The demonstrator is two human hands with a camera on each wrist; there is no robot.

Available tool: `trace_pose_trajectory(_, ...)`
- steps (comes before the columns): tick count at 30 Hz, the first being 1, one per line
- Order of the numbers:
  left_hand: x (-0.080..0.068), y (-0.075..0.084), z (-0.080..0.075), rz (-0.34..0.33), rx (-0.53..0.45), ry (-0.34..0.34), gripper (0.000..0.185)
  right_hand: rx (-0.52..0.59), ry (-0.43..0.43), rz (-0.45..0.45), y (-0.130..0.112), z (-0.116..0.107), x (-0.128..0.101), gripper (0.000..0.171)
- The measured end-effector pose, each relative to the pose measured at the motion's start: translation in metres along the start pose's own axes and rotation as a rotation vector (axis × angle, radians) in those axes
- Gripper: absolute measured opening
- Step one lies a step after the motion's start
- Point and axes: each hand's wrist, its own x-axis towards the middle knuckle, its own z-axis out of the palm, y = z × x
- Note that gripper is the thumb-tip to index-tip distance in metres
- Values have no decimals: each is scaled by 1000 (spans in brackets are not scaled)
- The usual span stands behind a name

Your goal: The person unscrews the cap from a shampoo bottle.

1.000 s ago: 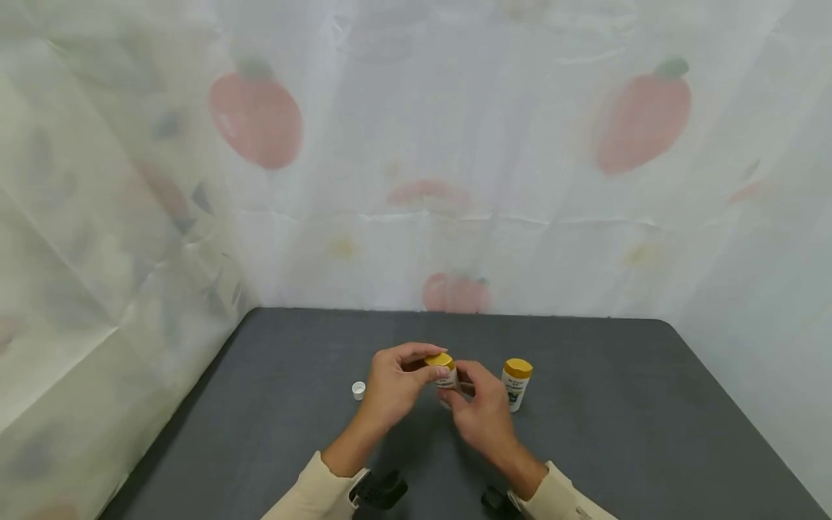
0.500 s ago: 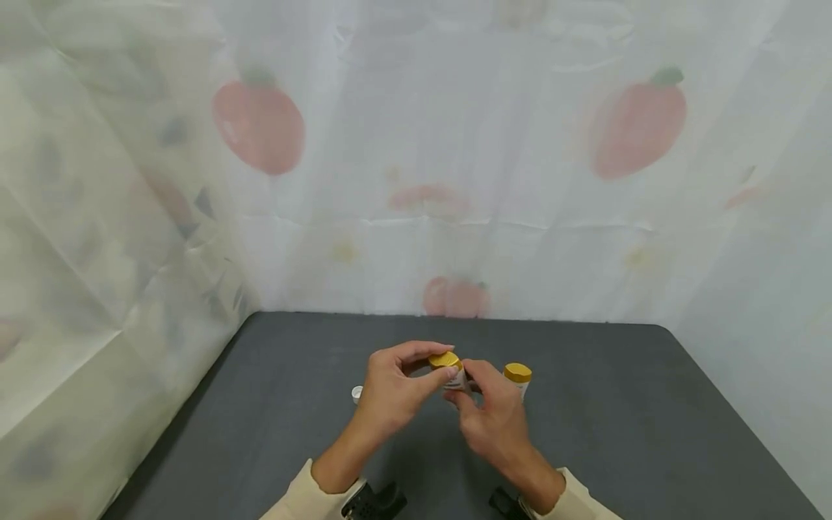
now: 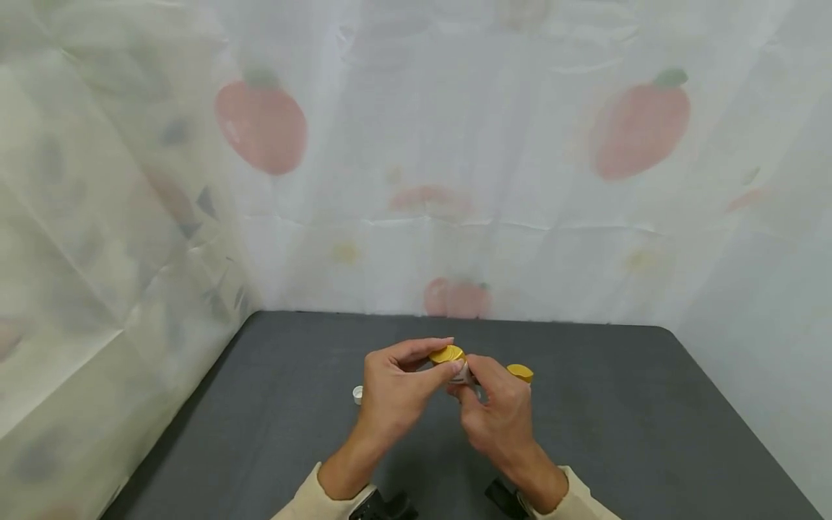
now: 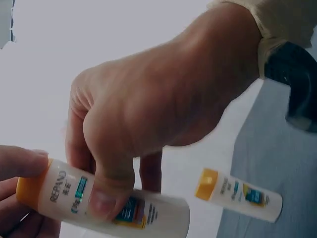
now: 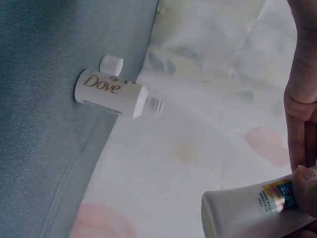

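A white bottle (image 4: pixel 171 213) with a yellow cap (image 3: pixel 447 354) is held above the table between the two hands. My left hand (image 3: pixel 393 390) grips the cap between thumb and fingers. With thumb and fingers, my right hand (image 3: pixel 497 412) holds the white body, its thumb pressed over the label in the left wrist view. A similar yellow-capped bottle (image 4: pixel 237 196) stands on the table, mostly hidden behind the right hand in the head view. In the right wrist view, a white Dove bottle (image 5: pixel 106 94) stands with its neck uncovered.
A small white cap (image 3: pixel 358 395) lies on the dark grey table (image 3: pixel 260 433), left of the left hand and beside the Dove bottle in the right wrist view. Pale printed sheeting (image 3: pixel 455 144) rises along the table's back and sides. Black wrist devices (image 3: pixel 503 498) sit below the hands.
Both hands and the held bottle have shifted slightly right, and the bottle's cap tilts a little more. The right hand now covers more of the standing yellow-capped bottle.
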Motion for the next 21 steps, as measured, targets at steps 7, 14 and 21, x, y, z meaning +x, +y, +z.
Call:
trace_pose_trajectory(7,1,1,8,-28,-43,92,25,-19,31,1,-2,3,2,24)
trace_pose_trajectory(14,3,-1,13,-31,20,155,18,-41,48,8,-2,7,2,24)
trace_pose_trajectory(21,20,-1,-8,88,-4,-199,26,167,-22,111,3,5,5,34)
